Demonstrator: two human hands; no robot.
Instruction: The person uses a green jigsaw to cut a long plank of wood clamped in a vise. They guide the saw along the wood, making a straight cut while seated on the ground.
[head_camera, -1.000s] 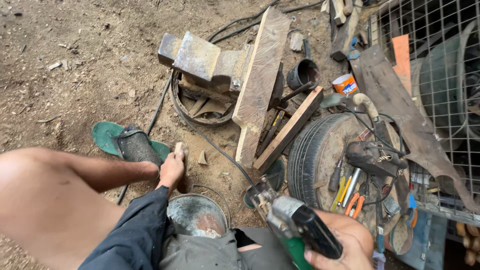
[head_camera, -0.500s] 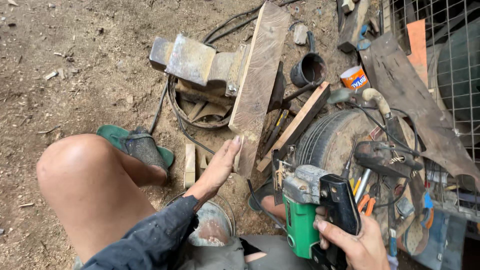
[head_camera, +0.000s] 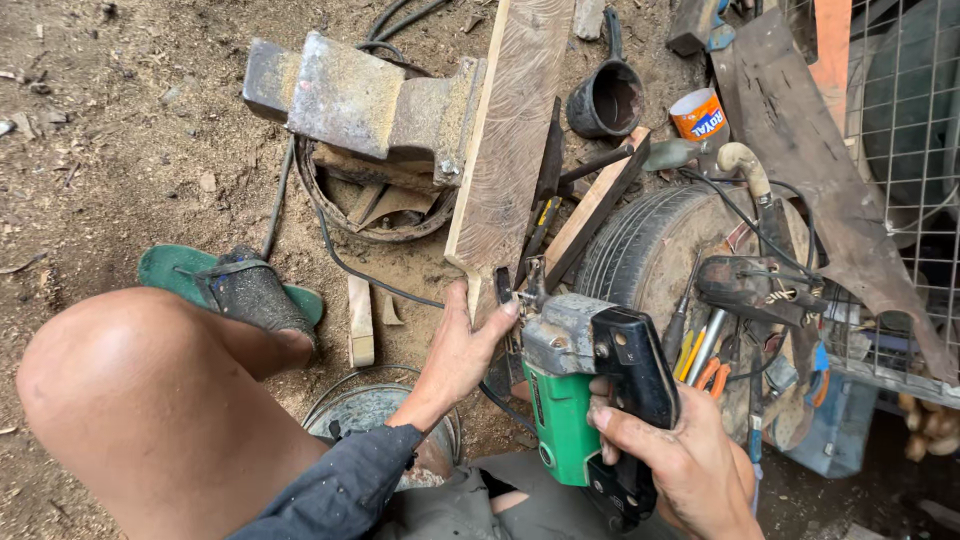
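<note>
Looking down from my head camera, I grip the green power tool (head_camera: 575, 400) in my right hand (head_camera: 670, 450), fingers closed around its black handle. My left hand (head_camera: 462, 345) lies open, fingertips on the near end of the long wooden plank (head_camera: 510, 140). The plank's long axis runs away from me, leaning on the iron anvil (head_camera: 365, 100), just beside the tool's nose.

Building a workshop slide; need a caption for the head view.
Left hand steadies a wooden plank while right hand grips a green power tool.
</note>
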